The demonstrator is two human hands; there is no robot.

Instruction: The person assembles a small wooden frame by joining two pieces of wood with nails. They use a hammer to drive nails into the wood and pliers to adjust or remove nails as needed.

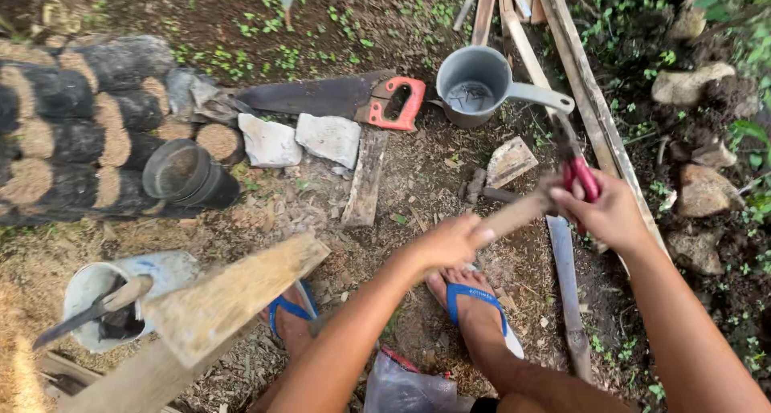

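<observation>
Wooden handle of what looks like a hammer, blurred, runs slantwise between the two hands above the bare earth, just over the feet. The left hand is clenched around its lower end. The right hand is closed on red-handled pliers, whose dark nose points up toward the handle of a grey metal pot; whether the pliers touch the far end of the wooden handle cannot be told through the blur.

Below the hands, both feet wear blue flip-flops. A narrow plank lies on the ground just beside the right foot. Near the blurred tool sit a small wooden wedge and a short flat board.

The grey pot holds some nails and rests against long timber slats. Left of it lies a handsaw with a red grip, and below that two pale stones. Further left are stacked black bags filled with husk, and a black plastic pot on its side. At the lower left, a white bucket holds a trowel, and a thick wooden post leans across the foreground.
</observation>
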